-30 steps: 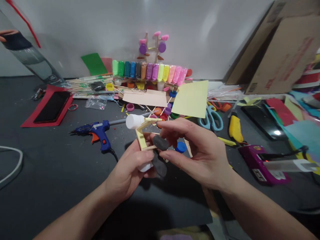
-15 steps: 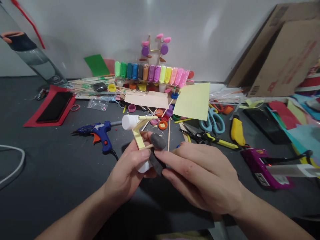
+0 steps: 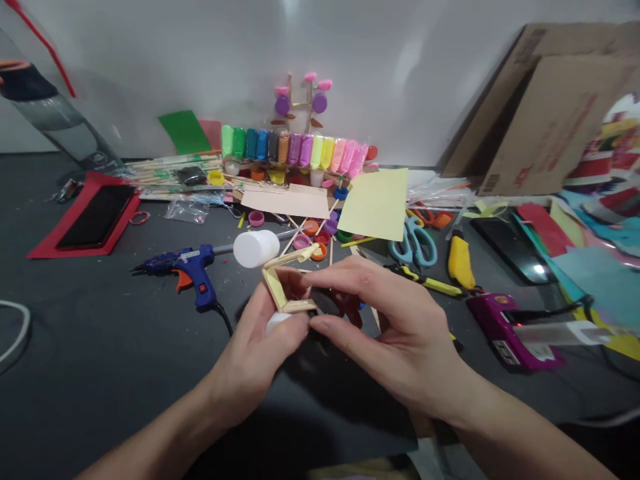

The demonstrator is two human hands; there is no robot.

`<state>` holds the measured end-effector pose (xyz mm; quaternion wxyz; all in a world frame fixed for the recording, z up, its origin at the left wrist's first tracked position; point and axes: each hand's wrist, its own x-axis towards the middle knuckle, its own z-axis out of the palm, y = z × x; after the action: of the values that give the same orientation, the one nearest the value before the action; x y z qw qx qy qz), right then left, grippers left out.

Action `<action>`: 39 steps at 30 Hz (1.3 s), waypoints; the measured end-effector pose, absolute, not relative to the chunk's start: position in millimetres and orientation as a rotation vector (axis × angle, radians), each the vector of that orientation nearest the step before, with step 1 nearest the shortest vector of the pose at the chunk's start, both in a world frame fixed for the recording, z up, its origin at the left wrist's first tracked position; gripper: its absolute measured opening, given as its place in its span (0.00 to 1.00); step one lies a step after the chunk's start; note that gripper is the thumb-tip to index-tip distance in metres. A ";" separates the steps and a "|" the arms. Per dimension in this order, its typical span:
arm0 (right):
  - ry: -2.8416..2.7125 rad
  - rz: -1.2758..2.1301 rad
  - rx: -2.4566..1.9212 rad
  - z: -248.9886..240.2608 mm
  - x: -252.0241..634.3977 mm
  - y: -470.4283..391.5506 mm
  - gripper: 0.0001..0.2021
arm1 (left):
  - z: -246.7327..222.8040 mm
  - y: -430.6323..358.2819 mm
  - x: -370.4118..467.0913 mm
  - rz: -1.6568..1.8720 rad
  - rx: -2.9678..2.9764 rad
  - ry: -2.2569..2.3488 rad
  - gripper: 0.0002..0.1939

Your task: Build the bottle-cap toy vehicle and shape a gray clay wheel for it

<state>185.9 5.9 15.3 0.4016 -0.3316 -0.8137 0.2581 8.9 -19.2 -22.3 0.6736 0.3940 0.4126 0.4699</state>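
Note:
A small stick-and-paper model (image 3: 277, 291), with pale wooden strips joined in a bracket shape and yellow paper on one side, is gripped in my left hand (image 3: 260, 343). A white cylinder (image 3: 256, 249) stands out from its upper end. Another white piece (image 3: 278, 321) is partly covered by my left thumb. My right hand (image 3: 395, 327) curls around the model's right side, index finger and thumb at its open end. Dark grey clay at the lower end is mostly hidden by my fingers.
A blue glue gun (image 3: 195, 267) lies at left, near a phone (image 3: 97, 217) on red paper. Behind are clay packs (image 3: 295, 150), bottle caps, sticks and yellow paper (image 3: 375, 203). Scissors (image 3: 420, 243), a yellow cutter (image 3: 459, 261) and a purple power strip (image 3: 510, 333) lie at right.
The model has been turned, so its bracket now opens to the right and the grey clay is mostly out of sight. My right index finger has lifted and spread away from the thumb.

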 end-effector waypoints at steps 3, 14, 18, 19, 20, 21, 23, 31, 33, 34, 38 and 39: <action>-1.962 0.800 -0.880 14.3 184.1 6.5 0.07 | -22.4 -19.5 8.2 1.046 0.904 0.974 0.13; -1.700 0.898 -0.732 -7.8 178.7 1.8 0.15 | -16.2 -23.9 14.0 1.132 0.730 0.964 0.14; -1.664 0.856 -0.754 -10.2 175.0 -0.4 0.15 | -16.4 -23.1 12.8 1.137 0.703 0.936 0.13; -1.648 0.847 -0.766 -9.7 174.2 -1.3 0.15 | -16.7 -23.0 12.4 1.132 0.703 0.924 0.13; -1.625 0.847 -0.779 -9.0 173.6 -2.0 0.15 | -17.0 -22.9 12.1 1.125 0.698 0.912 0.13; -1.597 0.861 -0.794 -8.0 173.3 -2.3 0.15 | -17.1 -22.9 12.0 1.118 0.688 0.903 0.13; -1.536 0.927 -0.815 -6.0 173.8 -1.1 0.14 | -16.2 -22.6 12.5 1.118 0.650 0.890 0.13; -2.037 0.499 -0.991 -22.7 187.8 25.6 0.13 | 5.0 -11.0 2.2 1.396 0.640 0.787 0.10; -2.249 0.454 -0.966 -30.5 187.7 29.6 0.12 | 8.7 -7.7 -3.1 1.460 0.651 0.787 0.09; -2.327 0.449 -0.952 -33.6 186.6 30.7 0.11 | 9.5 -6.4 -5.0 1.476 0.649 0.777 0.09; -2.605 0.356 -0.955 -41.8 178.6 32.8 0.06 | 7.1 -4.2 -6.8 1.475 0.610 0.764 0.09; -2.657 0.334 -0.955 -43.4 176.7 33.3 0.05 | 6.0 -4.1 -6.1 1.469 0.601 0.765 0.10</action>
<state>176.7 33.3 -43.4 0.1487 -0.3321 -0.9242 0.1162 -6.1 -4.1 6.0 0.6366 0.2630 0.3349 0.6430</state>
